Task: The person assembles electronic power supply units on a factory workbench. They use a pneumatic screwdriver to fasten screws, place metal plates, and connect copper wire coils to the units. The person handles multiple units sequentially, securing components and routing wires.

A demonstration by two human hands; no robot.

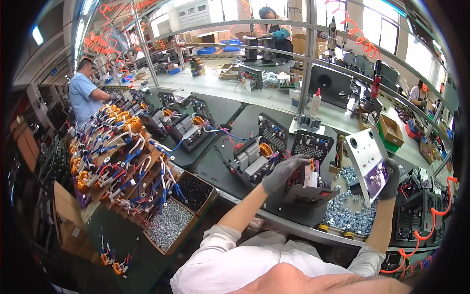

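In a grey glove, my right hand point(390, 180) grips the right edge of a silver metal plate point(360, 147). The plate is raised and tilted; two dark round holes show near its top and a purple circuit board point(376, 177) at its lower part. My left hand point(286, 174), also gloved, lies with fingers stretched along the upper left of a black metal chassis point(309, 195). Its thumb is hard to make out. Beneath the plate, many small silver nuts point(350, 210) lie in a tray. Left of my left hand stands another open chassis point(252, 159) with a copper coil.
Bundles of coils with wires point(122, 147) are stacked at left, beside a box of silver screws point(169, 225) and a box of black parts point(193, 191). A white bottle point(316, 101) stands behind. A red driver point(376, 83) hangs from a coiled hose. Co-workers stand at left and far back.
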